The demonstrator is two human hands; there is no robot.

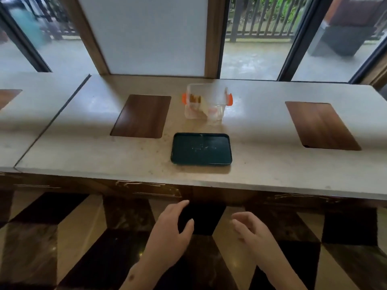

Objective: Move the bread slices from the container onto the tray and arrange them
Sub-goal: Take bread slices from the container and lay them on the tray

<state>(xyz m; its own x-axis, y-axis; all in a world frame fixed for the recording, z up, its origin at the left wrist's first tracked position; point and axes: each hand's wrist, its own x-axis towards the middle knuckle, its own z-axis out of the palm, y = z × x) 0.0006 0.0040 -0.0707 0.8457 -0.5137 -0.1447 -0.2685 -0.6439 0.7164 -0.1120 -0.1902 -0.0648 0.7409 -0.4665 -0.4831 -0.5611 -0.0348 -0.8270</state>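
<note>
A clear plastic container [217, 105] with orange side clips stands on the stone counter, and bread slices [195, 99] stand upright inside its left part. In front of it, nearer to me, lies a dark rectangular tray [182, 150] with only a few crumbs on it. My left hand [171, 229] and my right hand [251, 231] hover below the counter's front edge, over the floor. Both have fingers apart and hold nothing.
The beige counter [261, 164] has wooden inset panels to the left [141, 116] and right [321, 125] of the container. Windows and a white panel stand behind it. A checkered floor [83, 237] lies below. A second counter section [31, 105] adjoins at the left.
</note>
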